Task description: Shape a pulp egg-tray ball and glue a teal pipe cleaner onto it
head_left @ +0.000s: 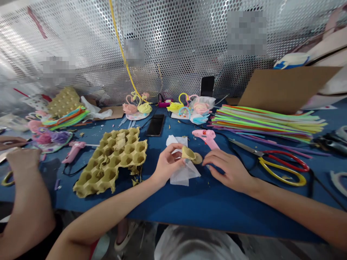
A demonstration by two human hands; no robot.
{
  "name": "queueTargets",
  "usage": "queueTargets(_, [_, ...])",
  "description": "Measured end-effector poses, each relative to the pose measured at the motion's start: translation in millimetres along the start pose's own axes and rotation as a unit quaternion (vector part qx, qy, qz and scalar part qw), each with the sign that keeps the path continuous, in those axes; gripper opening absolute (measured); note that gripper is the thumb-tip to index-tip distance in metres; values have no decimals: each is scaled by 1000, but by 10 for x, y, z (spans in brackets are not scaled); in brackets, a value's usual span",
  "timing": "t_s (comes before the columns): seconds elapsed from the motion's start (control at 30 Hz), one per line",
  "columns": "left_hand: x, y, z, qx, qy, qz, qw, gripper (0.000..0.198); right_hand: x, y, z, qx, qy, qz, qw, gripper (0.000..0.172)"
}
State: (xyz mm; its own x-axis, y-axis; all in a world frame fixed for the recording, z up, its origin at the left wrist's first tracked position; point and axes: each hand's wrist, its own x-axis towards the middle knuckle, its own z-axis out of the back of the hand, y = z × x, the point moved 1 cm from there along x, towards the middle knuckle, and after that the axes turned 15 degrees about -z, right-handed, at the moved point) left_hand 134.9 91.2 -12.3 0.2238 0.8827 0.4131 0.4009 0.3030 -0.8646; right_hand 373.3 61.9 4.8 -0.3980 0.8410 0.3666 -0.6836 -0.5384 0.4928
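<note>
Tan egg-carton cup [188, 153] pinched in the left hand [168, 163] above a blue table [173, 213]

Thumb and fingers of the left hand press together on the cup from its left side, with the forearm reaching in from the near table edge. A round cardboard piece [197, 158] sits against the cup's right side. The right hand [227, 170] hovers just right of the cup, fingers loosely spread and curled, gripping nothing, with the tips just beside the round piece. White tissue [181, 164] lies under the cup, and a pink glue gun [207, 139] lies just beyond it, leaving little room there. A torn egg tray [111, 162] lies left of the cup. Red-and-yellow scissors [282, 168] and colored pipe cleaners [267, 122] lie well right. A co-worker's hand [23, 160] rests far left.
</note>
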Motion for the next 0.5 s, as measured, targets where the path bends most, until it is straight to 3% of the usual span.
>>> queueTargets(0.17, [22,-9,1,20,-15,-9,1000,42,44,-137,52,85,-189,-117,971,10])
queueTargets(0.23, [30,-6,13,25,-21,-10,999,41,86,-264,28,109,-216,-174,955,15])
queueTargets(0.37, [33,-16,24,8,-27,-7,1000,45,130,-511,-98,114,-123,-256,952,34])
queueTargets(0.5, [16,-68,-15,-11,-9,3,1000,49,124,-612,-171,114,-60,-264,956,39])
